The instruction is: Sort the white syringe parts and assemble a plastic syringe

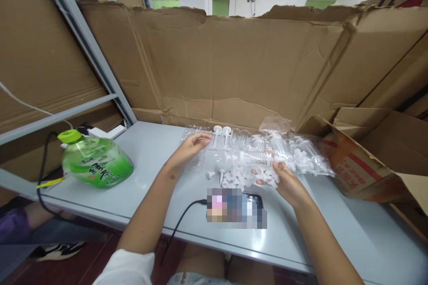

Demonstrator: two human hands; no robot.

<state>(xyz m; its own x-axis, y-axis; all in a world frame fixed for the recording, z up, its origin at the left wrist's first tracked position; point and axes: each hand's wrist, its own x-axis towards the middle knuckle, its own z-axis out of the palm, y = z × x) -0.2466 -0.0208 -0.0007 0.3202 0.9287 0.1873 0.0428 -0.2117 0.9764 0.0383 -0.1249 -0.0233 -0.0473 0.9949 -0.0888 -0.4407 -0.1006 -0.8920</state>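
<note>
Head camera looks down on a pale grey tabletop (150,160) walled in by a tall sheet of torn brown cardboard (234,62). Spread across the middle lies a crinkled clear plastic bag (294,151) full of clear plastic syringe barrels and white plungers, and beside its open end sits a loose heap of small white plastic caps (236,178).

The person's left hand (189,148) rests flat on the bag's left edge, fingers loosely spread, pinning the film without gripping anything. The right hand (287,182) is half curled, palm up, with a clear syringe barrel (254,156) lying across its fingertips just above the heap of caps; the hold looks light, more a cradle than a pinch.

To my eye that loose hold is the weak spot: a small tilt of the wrist could let the barrel roll off into the caps and scatter them toward the table's near edge. The slippery film could also slide under the flat left hand and spill more parts.

A green translucent drink bottle with a lime cap (95,160) lies on its side at the left, seemingly with liquid inside. An open brown carton with red print (364,169) stands at the right; I cannot tell what it holds. A black cable (180,225) runs to a phone near the front edge.
</note>
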